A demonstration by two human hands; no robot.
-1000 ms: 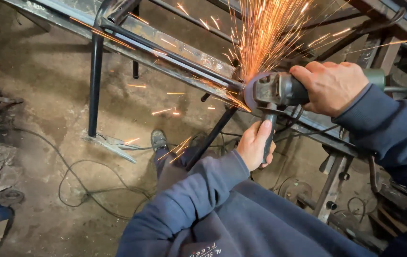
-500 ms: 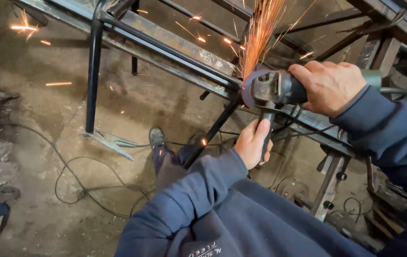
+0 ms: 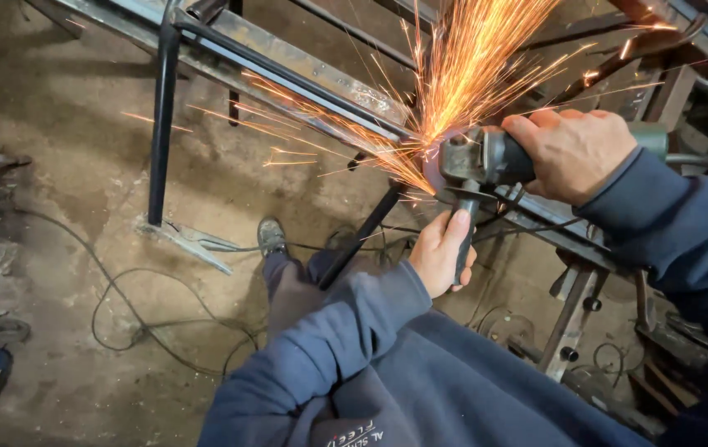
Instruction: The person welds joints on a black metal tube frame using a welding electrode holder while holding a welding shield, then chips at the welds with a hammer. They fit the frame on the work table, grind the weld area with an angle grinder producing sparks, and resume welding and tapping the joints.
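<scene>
Both hands grip an angle grinder [image 3: 486, 161]: right hand [image 3: 573, 153] wraps its body, left hand [image 3: 441, 252] its side handle; sparks [image 3: 461, 74] hide the disc.

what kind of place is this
Most likely a metalworking or welding workshop: a grey handheld angle grinder throws orange sparks off a dark steel bar frame, with black cables trailing over the dusty concrete floor.

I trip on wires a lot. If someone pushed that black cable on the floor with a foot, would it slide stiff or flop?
Probably flop: the black cable lies in loose loops on the floor. Likely light, since it looks thin. It might snag; it runs toward the shoe.
</scene>
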